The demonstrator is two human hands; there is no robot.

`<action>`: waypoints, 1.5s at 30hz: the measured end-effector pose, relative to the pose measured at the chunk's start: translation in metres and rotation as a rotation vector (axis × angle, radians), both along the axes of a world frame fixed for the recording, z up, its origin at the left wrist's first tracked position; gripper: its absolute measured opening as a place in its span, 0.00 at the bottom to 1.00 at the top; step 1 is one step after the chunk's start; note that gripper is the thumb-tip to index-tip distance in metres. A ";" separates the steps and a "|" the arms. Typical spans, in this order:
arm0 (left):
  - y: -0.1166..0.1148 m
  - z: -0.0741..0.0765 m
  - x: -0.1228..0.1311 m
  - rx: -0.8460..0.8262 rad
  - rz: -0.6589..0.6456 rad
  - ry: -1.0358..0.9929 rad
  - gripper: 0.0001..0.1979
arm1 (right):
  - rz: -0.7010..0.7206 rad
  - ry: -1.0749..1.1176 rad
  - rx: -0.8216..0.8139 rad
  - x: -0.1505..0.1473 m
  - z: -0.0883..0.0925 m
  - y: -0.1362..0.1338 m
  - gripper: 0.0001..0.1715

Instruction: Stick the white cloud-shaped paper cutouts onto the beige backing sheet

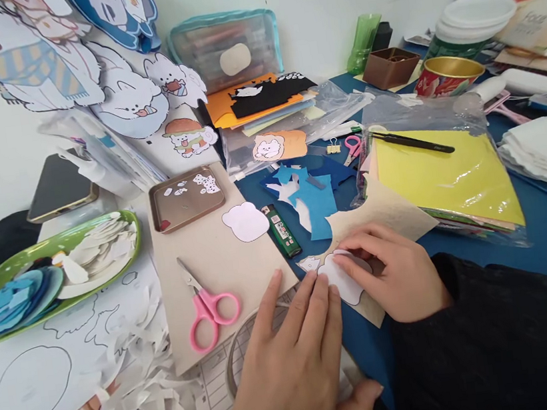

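In the head view, a white paper cutout [345, 284] with rounded edges lies on a sheet of tan paper [376, 215]. My right hand [397, 269] has thumb and fingertips closed on the cutout's upper edge. My left hand [298, 356] is stretched flat, palm down, its fingertips touching the cutout's left side. Just above those fingertips sits a small cutout with pointed ears [309, 264]. To the left are a green lighter [284, 232], another white cutout shaped like a rounded head [246, 222], and pink-handled scissors [211, 311] lying slightly open on a beige board [256, 268].
Blue felt scraps [317, 202] lie beyond the hands. A bag of coloured sheets [446, 175] carries black tweezers [411, 141]. A brown tray [189, 216] and a green dish [133, 250] of cut pieces stand left. White scraps [147, 396] pile nearby.
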State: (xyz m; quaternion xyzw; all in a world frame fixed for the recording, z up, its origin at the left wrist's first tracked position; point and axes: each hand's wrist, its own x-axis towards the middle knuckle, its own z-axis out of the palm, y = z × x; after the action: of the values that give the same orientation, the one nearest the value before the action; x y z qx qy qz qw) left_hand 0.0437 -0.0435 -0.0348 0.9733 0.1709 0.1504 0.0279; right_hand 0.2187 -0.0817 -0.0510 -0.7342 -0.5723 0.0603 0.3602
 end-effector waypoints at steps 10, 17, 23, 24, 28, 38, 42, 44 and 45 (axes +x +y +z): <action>0.000 0.000 0.001 0.000 0.007 -0.012 0.30 | -0.077 -0.067 0.016 0.002 -0.001 -0.001 0.05; 0.000 0.001 0.001 0.004 0.002 -0.004 0.31 | -0.093 -0.105 0.026 0.001 -0.002 -0.001 0.05; -0.001 -0.002 0.000 -0.006 0.003 -0.025 0.30 | -0.088 -0.119 0.018 0.002 -0.003 -0.002 0.07; -0.001 -0.003 0.000 -0.009 0.003 -0.027 0.30 | -0.085 -0.112 0.020 0.003 -0.003 -0.002 0.07; -0.001 -0.003 -0.001 -0.015 0.029 -0.050 0.28 | -0.044 -0.077 0.038 0.005 -0.004 -0.004 0.10; -0.004 -0.004 -0.002 -0.012 0.031 -0.104 0.26 | 0.030 -0.127 -0.012 0.012 -0.003 -0.004 0.11; -0.004 -0.003 0.000 0.006 0.055 -0.114 0.28 | 0.065 -0.140 -0.044 0.013 -0.003 -0.004 0.11; -0.004 -0.002 0.000 0.007 0.084 -0.120 0.28 | 0.062 -0.123 -0.053 0.013 -0.003 -0.004 0.11; -0.004 -0.002 0.000 0.004 0.097 -0.118 0.28 | 0.062 -0.113 -0.060 0.014 -0.003 -0.004 0.11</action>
State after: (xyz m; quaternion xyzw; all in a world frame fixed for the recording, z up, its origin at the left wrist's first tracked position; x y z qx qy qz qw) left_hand 0.0436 -0.0475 -0.0365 0.9533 0.2159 0.2092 0.0289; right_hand 0.2322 -0.0858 -0.0542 -0.7288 -0.6122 0.0469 0.3031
